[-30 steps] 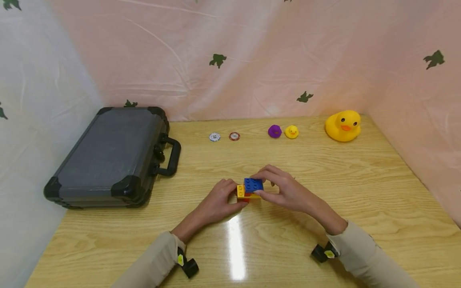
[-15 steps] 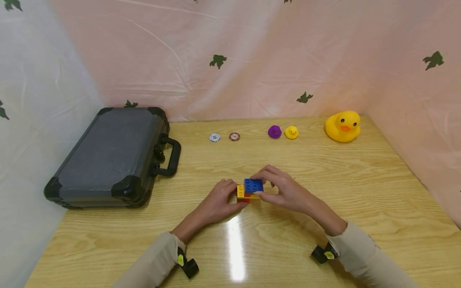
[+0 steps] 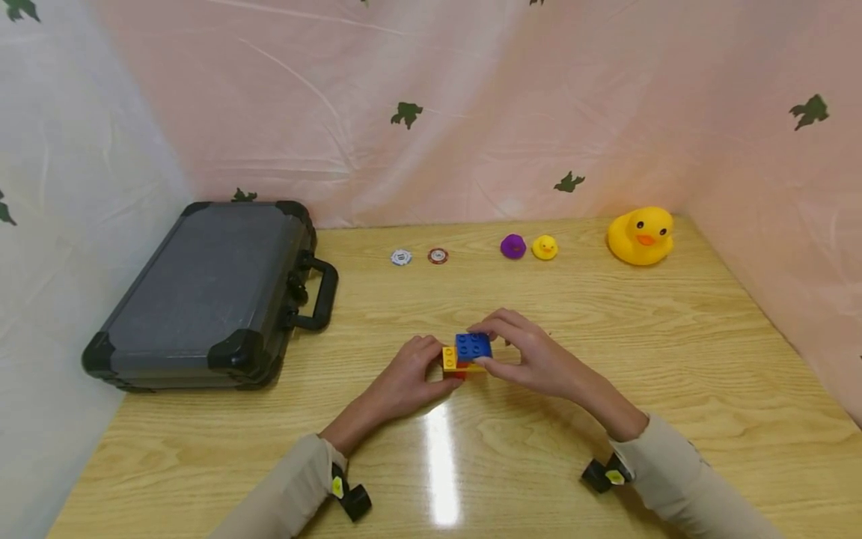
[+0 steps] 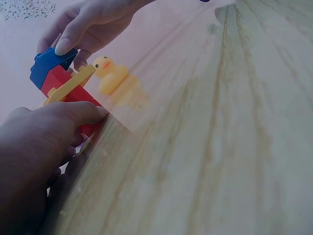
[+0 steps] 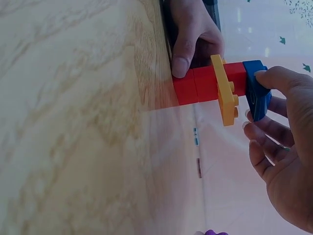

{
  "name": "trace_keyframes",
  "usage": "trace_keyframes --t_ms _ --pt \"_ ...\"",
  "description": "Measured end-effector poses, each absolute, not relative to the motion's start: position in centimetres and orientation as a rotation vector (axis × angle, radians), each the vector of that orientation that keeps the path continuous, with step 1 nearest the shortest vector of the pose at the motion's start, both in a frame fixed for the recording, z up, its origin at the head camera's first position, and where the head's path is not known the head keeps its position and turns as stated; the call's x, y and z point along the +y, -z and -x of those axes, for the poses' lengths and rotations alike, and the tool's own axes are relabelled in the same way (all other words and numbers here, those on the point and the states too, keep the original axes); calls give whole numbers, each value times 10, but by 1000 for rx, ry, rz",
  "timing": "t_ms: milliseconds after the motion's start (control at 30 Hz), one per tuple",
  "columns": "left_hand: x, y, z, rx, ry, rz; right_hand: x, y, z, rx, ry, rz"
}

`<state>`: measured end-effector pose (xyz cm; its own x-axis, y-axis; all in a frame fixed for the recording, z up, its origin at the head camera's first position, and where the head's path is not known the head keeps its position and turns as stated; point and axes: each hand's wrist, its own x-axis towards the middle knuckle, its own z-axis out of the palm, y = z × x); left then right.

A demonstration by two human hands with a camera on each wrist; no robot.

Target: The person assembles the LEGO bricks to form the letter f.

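Observation:
A small tower of toy building bricks stands on the wooden table, between the hands. From the bottom it has red bricks (image 5: 195,86), a thin yellow plate (image 5: 224,93) jutting out sideways, another red brick (image 5: 238,78) and a blue brick (image 3: 474,346) with a sloped side on top. Low down, my left hand (image 3: 408,378) grips the bottom red brick with the thumb on its near side. My right hand (image 3: 532,355) pinches the blue brick between thumb and fingers. In the left wrist view, the left hand (image 4: 44,142) covers part of the base.
A grey hard case (image 3: 209,284) with a black handle lies at the left. Toward the back are two poker chips, one white-blue (image 3: 401,257) and one red (image 3: 438,256), then a purple duck (image 3: 513,246), a small yellow duck (image 3: 545,247) and a large yellow duck (image 3: 640,236).

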<state>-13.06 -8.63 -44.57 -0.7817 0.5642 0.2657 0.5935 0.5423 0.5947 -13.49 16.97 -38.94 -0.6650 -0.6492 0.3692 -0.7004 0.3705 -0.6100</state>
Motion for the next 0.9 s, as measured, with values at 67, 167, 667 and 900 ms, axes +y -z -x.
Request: trace_keyframes --t_ms 67,167,667,900 --pt "-86 445 130 -2726 1076 1017 170 390 135 -2554 -1177 -1244" --pt "-86 445 130 -2728 1076 1011 171 391 134 -2573 -1167 -1229" --pt "-86 445 130 -2744 1098 996 183 413 128 -2713 -1362 -1064" --pt "-85 445 130 -2734 1096 1002 182 421 126 -2637 -1432 -1082"
